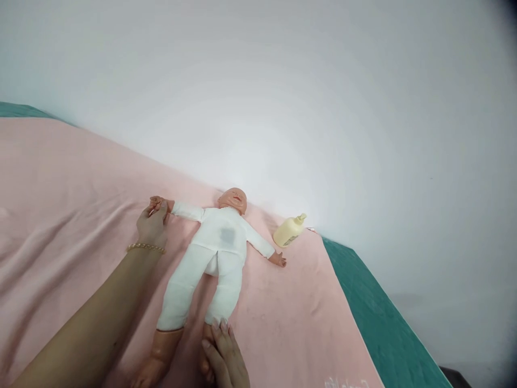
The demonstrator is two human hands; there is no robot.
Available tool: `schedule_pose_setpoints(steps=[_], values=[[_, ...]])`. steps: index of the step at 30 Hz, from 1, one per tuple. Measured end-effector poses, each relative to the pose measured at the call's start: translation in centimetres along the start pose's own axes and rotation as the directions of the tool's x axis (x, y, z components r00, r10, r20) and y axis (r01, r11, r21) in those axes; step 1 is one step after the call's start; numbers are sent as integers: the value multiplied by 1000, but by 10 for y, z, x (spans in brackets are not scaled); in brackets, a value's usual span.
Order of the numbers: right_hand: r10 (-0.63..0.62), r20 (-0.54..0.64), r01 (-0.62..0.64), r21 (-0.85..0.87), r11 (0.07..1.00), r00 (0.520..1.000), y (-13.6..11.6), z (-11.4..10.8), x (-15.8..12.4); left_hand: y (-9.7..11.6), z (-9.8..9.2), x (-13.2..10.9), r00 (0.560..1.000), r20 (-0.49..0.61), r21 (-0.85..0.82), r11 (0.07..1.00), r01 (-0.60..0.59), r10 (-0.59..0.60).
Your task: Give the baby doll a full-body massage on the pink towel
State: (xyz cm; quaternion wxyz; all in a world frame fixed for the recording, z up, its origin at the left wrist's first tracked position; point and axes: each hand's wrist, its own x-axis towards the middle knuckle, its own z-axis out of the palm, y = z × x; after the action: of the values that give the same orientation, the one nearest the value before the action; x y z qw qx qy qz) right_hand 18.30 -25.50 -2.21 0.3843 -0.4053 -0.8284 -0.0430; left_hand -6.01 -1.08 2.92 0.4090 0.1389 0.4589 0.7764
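Observation:
A baby doll (220, 258) with a soft white body and hard plastic head, hands and feet lies on its back, limbs spread. My left hand (152, 225) is closed around the doll's hand on the left side, thumb on top. Stretched fingers of my right hand (226, 353) lie over the doll's ankle and foot on the right side, partly covering them. A grey patch shows on the doll's chest. Beyond its other outstretched hand stands a pale yellow pump bottle (287, 231).
A pink blanket (299, 323), wrinkled on the left, lies under the doll. Green surface (375, 302) shows past its right edge and at the far left. A white wall (258, 97) rises directly behind the doll's head and the bottle.

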Motion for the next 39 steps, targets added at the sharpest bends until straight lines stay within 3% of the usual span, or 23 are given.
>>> schedule_pose_setpoints(steps=[4,7,9,12,15,17,19,22,24,26,29,35,39], values=[[40,34,-41,11,999,999,1,-6,6,5,11,-15,996,10,19,996,-90,90],[86,40,-86,2,996,996,3,-15,15,11,20,-36,959,191,95,968,-232,211],[73,42,-73,3,997,996,5,-22,25,14,23,-49,885,388,177,922,-345,256],[88,50,-89,19,996,995,8,-31,48,12,25,-61,742,641,262,853,-452,196],[134,49,-136,40,990,990,10,-35,74,7,25,-62,550,819,229,787,-574,163],[157,72,-160,48,986,985,12,-35,90,5,25,-59,432,879,175,709,-683,199],[176,100,-183,61,981,979,15,-34,102,3,26,-56,352,906,134,629,-766,235],[214,118,-225,94,970,970,22,-31,115,2,26,-53,266,931,90,547,-832,251],[245,121,-258,114,959,962,26,-29,119,1,26,-52,240,938,77,526,-847,249],[261,117,-276,133,952,958,28,-28,120,1,25,-51,254,936,85,545,-834,243],[250,115,-266,148,953,961,26,-28,118,2,24,-51,332,921,131,639,-758,205],[251,145,-265,90,960,957,7,-36,96,11,23,-55,614,775,268,805,-529,146],[255,178,-264,34,964,950,-2,-47,75,17,23,-53,747,641,306,836,-456,174]])
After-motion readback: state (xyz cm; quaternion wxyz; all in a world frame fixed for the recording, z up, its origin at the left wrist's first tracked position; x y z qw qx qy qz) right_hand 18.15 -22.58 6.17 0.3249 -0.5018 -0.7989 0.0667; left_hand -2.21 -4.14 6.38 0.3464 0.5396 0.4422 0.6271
